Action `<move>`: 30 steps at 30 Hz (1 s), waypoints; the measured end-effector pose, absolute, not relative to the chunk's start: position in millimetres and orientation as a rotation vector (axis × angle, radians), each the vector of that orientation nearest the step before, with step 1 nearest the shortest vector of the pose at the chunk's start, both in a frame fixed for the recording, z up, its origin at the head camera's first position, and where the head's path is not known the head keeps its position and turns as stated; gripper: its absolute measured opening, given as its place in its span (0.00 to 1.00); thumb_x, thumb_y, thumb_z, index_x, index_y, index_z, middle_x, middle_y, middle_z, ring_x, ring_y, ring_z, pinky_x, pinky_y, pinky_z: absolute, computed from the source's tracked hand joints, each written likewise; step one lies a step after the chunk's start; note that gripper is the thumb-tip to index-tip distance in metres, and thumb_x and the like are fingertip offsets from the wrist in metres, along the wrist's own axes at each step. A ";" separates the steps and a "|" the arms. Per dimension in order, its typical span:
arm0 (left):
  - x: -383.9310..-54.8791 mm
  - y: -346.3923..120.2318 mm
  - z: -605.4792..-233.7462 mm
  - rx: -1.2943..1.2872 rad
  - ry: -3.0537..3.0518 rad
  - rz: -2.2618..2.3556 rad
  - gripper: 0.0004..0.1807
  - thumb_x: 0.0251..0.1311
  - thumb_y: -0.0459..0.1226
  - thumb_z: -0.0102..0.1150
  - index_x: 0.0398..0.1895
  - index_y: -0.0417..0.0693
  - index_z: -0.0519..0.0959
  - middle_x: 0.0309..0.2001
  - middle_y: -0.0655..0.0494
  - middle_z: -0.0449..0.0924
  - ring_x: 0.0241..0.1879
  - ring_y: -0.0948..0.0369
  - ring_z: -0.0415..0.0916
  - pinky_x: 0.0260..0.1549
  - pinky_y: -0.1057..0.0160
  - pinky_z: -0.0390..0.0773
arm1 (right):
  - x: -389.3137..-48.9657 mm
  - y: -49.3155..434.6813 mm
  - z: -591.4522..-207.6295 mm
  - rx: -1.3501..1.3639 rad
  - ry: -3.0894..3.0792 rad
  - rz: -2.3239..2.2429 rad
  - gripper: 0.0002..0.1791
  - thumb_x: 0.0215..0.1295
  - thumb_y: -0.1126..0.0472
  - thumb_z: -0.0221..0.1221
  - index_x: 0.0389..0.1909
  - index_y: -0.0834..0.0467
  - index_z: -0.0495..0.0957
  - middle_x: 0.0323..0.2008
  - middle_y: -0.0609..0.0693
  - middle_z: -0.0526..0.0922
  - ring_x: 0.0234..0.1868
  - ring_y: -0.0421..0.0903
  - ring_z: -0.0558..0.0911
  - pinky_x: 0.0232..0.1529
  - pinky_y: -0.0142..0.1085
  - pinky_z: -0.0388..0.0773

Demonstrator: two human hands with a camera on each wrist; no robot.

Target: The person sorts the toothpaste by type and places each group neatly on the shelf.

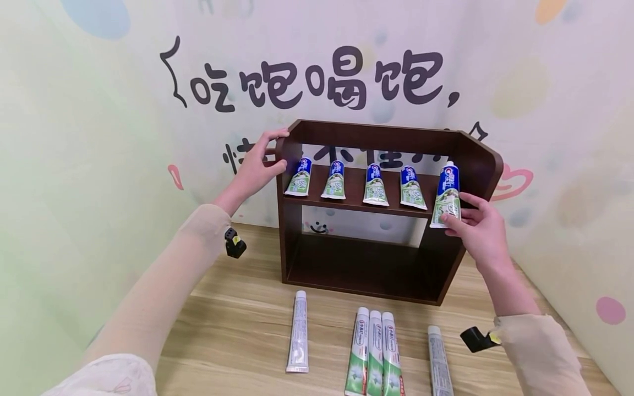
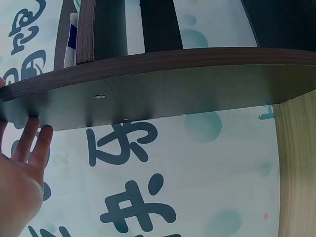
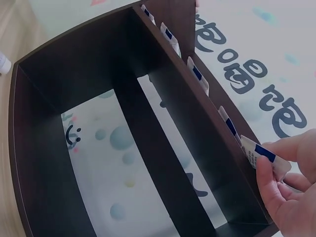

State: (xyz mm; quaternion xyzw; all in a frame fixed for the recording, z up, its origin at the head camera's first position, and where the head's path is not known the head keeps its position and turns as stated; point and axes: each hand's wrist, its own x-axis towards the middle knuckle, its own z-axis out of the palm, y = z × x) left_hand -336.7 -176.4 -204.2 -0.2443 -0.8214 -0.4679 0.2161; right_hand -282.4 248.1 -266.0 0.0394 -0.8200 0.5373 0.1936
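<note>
A dark brown wooden shelf (image 1: 364, 263) stands on the table, with a row of blue, white and green Crest toothpaste tubes leaning along its upper board. My right hand (image 1: 477, 231) pinches the rightmost toothpaste tube (image 1: 447, 192) between thumb and fingers, cap up, at the board's right end. In the right wrist view that tube (image 3: 264, 153) overlaps the board's front edge. On the opposite side, my left hand (image 1: 257, 165) holds the shelf's left side panel near its upper front corner. The left wrist view shows fingers (image 2: 41, 145) against the panel's outer face.
On the table before the shelf lie three green and white toothpaste tubes (image 1: 375, 352) side by side. A tube back-side up (image 1: 298, 333) lies to their left, another silvery tube (image 1: 439, 360) to their right. A printed cloth wall (image 1: 317, 33) rises behind the shelf.
</note>
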 end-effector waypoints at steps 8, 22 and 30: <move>-335.7 -177.6 -203.3 -0.662 -2.274 -1.294 0.29 0.64 0.30 0.52 0.69 0.51 0.64 0.77 0.57 0.57 0.63 0.43 0.68 0.57 0.42 0.77 | -283.1 244.3 -265.1 0.103 -2.329 1.433 0.38 0.66 0.55 0.62 0.73 0.62 0.60 0.39 0.39 0.74 0.32 0.26 0.80 0.31 0.25 0.82; -336.4 -176.0 -202.8 -0.681 -2.268 -1.295 0.29 0.64 0.30 0.53 0.69 0.53 0.64 0.77 0.58 0.57 0.63 0.43 0.68 0.57 0.42 0.78 | -276.8 249.1 -269.6 0.117 -2.401 1.405 0.45 0.66 0.48 0.61 0.78 0.57 0.51 0.61 0.65 0.71 0.30 0.21 0.78 0.35 0.17 0.78; -337.0 -175.9 -203.5 -0.680 -2.267 -1.305 0.29 0.64 0.30 0.53 0.69 0.51 0.64 0.77 0.56 0.57 0.64 0.42 0.68 0.57 0.42 0.77 | -266.2 251.3 -274.0 0.041 -2.422 1.240 0.45 0.62 0.45 0.64 0.76 0.55 0.57 0.59 0.63 0.74 0.39 0.30 0.72 0.31 0.18 0.75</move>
